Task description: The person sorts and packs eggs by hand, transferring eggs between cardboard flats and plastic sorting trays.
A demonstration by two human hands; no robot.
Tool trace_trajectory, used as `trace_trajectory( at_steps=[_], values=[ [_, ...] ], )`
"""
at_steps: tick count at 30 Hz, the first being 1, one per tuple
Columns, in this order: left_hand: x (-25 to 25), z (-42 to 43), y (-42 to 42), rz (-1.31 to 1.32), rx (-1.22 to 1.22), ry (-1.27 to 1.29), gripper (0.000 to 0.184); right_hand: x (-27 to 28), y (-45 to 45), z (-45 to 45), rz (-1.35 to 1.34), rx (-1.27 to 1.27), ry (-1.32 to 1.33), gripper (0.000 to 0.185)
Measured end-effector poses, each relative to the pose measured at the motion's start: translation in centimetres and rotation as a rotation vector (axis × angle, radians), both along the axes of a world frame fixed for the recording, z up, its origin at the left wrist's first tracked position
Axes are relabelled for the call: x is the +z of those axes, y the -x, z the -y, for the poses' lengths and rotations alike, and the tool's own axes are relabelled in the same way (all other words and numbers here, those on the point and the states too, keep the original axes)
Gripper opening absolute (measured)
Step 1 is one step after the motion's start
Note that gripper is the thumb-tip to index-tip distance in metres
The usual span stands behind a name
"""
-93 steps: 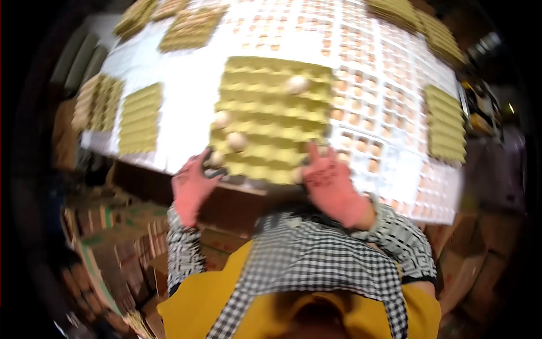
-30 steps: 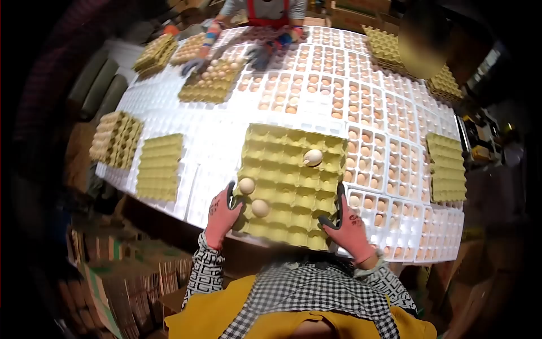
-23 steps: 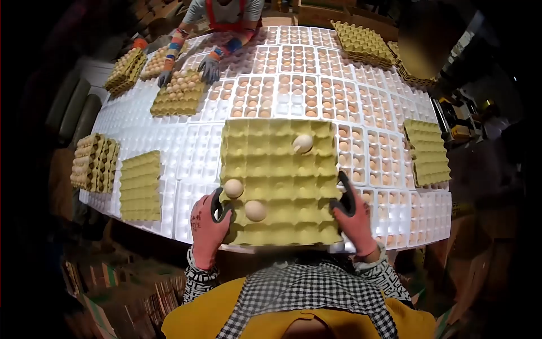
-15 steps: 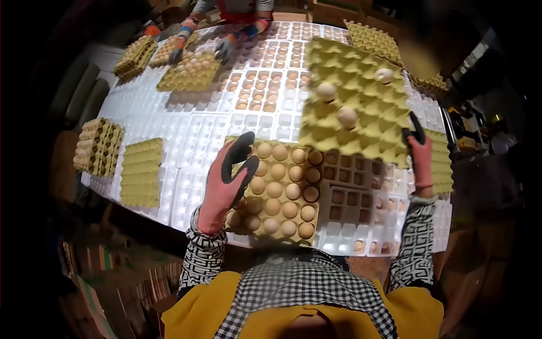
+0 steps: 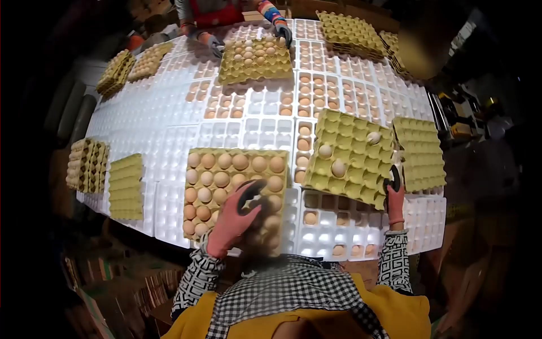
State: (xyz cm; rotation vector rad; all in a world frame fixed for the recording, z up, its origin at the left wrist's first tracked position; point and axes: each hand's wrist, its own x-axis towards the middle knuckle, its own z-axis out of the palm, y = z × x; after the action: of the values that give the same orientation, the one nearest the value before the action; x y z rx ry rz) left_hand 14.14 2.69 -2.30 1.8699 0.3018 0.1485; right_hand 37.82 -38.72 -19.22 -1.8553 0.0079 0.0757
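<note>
My right hand (image 5: 396,198), in a pink glove with dark fingers, grips the right edge of a yellow egg tray (image 5: 353,150). That tray is tilted over the white egg packs and carries three eggs, among them a pale one (image 5: 339,169). Gloved the same way, my left hand (image 5: 240,214) is over a well-filled egg tray (image 5: 284,155) in front of me. Its fingers are curved, with the thumb apart, and I see nothing held. The hand hides some of the eggs below it.
White plastic egg packs (image 5: 262,127) cover the table, several with eggs. Across it, a co-worker's gloved hands (image 5: 284,35) hold another egg tray (image 5: 254,70). Stacked trays (image 5: 350,37) stand at back right. Flat yellow trays lie at the left (image 5: 126,186) and right (image 5: 420,155).
My right hand has lowered the tray with three eggs, nearer the packs. My left hand has moved over the filled tray. The co-worker's tray has moved right. The view has shifted.
</note>
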Motion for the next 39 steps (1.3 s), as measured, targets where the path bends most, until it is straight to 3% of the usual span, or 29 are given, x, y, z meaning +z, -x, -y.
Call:
trace_trajectory(
  at_steps=[2,3,5,7,9,10,11,14,17,18,19,21,22,23,25,26,27,29,30,32,33,35,37,39],
  values=[
    [0.2,2.8,-4.2,-0.042,-0.184,-0.183,0.043,0.0,1.4,1.5,-0.092,0.104,0.148,0.052],
    [0.3,4.2,-6.8,-0.068,-0.292,-0.324,0.045,-2.6,0.8,3.1,-0.063,0.073,0.438,0.049],
    [-4.2,6.3,-12.0,0.015,-0.450,-0.627,0.053,0.3,0.5,1.8,0.160,0.116,0.807,0.052],
    [-7.0,8.7,-16.5,-0.087,-0.552,-0.969,0.055,2.7,-1.8,-0.8,0.257,0.097,0.605,0.057],
    [-10.5,9.5,-19.5,-0.077,-0.662,-1.135,0.053,3.6,-4.5,-3.9,0.320,0.125,0.549,0.060],
    [-13.3,9.6,-20.3,0.038,-0.623,-1.136,0.047,4.0,-5.6,-5.8,0.396,0.142,0.808,0.060],
    [-13.4,9.9,-21.3,-0.070,-0.640,-1.120,0.043,4.0,-6.9,-6.9,0.467,0.166,1.068,0.061],
    [-13.2,9.0,-21.5,-0.079,-0.680,-1.097,0.044,-0.2,-10.4,-6.5,0.568,0.407,0.951,0.054],
    [-11.7,7.7,-20.3,0.063,-0.499,-0.944,0.047,0.8,-10.8,-5.3,0.514,0.332,0.605,0.040],
    [-10.5,7.7,-19.9,-0.107,-0.425,-0.715,0.057,1.1,-10.5,-5.2,0.510,0.269,0.495,0.037],
    [-11.4,7.5,-19.6,0.050,-0.276,-0.394,0.045,0.3,-10.9,-4.6,0.417,0.241,0.302,0.036],
    [-10.1,6.7,-19.4,-0.136,0.014,0.762,0.034,-1.9,-11.2,-2.9,0.219,0.177,-0.079,0.036],
    [-8.7,7.5,-19.1,-0.083,0.063,0.911,0.029,-1.6,-11.3,-2.3,0.190,0.203,-0.261,0.039],
    [-9.7,6.8,-19.1,-0.172,-0.054,0.943,0.026,-1.4,-11.2,-2.1,0.120,0.143,-0.450,0.044],
    [-11.1,7.3,-19.1,-0.174,-0.320,0.385,0.024,-0.8,-11.5,-1.2,-0.004,0.121,-0.566,0.040],
    [-9.6,9.2,-19.7,-0.483,-0.222,0.535,0.026,-0.1,-11.7,-0.9,-0.097,0.124,-0.548,0.038],
    [-11.4,10.2,-19.3,-0.339,-0.357,0.211,0.035,0.5,-11.9,-0.5,-0.189,0.123,-0.528,0.036],
    [-10.1,12.5,-18.4,-0.130,-0.561,-0.725,0.040,0.1,-12.6,0.1,-0.234,0.102,-0.496,0.030],
    [-9.2,13.4,-18.5,-0.275,-0.699,-0.828,0.038,-0.2,-13.0,0.8,-0.175,0.146,-0.443,0.028],
    [-11.0,14.0,-18.6,-0.166,-0.695,-0.931,0.027,1.7,-13.0,0.5,0.171,0.294,-0.039,0.024],
    [-11.9,13.9,-18.6,-0.117,-0.686,-0.992,0.022,2.9,-12.6,0.2,0.467,0.379,0.310,0.024],
    [-11.9,13.9,-19.0,-0.145,-0.743,-0.971,0.021,3.9,-12.7,0.1,0.435,0.443,0.281,0.023],
    [-11.4,12.3,-19.0,-0.129,-0.755,-0.755,0.033,4.3,-12.2,-0.9,0.306,0.434,0.197,0.024],
    [-7.5,10.0,-19.3,-0.256,-0.674,-0.555,0.045,4.2,-12.6,-2.7,0.296,0.444,0.190,0.026]
  ],
)
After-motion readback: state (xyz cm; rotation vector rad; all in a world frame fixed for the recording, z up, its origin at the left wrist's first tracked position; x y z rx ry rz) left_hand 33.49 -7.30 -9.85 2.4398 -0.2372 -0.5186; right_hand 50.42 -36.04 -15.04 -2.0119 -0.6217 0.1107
